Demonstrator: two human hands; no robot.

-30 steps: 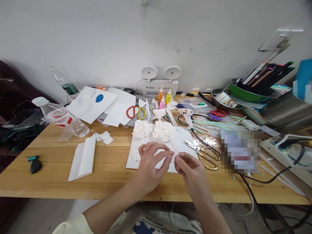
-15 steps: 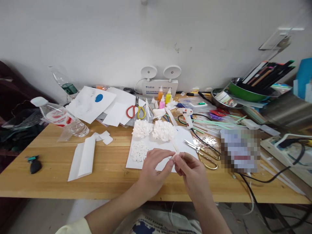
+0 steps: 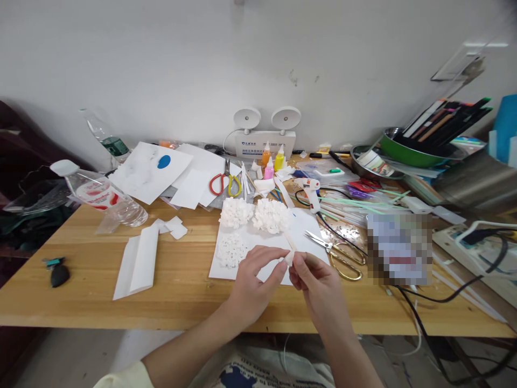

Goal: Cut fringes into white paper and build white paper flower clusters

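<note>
One wooden bench (image 3: 181,275), its surface smooth with visible grain, stands against a pale, scuffed wall (image 3: 161,64). At its back edge we note a white twin-headed lamp unit (image 3: 264,144); near the left end, a clear plastic bottle (image 3: 129,210) with a white cap.

Centrally, toward the near edge, we find a flat white sheet (image 3: 305,229). It carries two bulky, ruffled white clusters (image 3: 271,216) side by side and a flatter, dark-flecked bunch (image 3: 230,252) close to the left hand (image 3: 254,283).

That hand pinches a small, pale, soft-looking piece (image 3: 289,259) between thumb and fingertips. The right hand (image 3: 317,277) grips its other side, fingers curled. The piece sits over the sheet's near part; its material we cannot confirm.

Right of the sheet, metal scissors (image 3: 346,260) with gold loop handles lie open.
</note>
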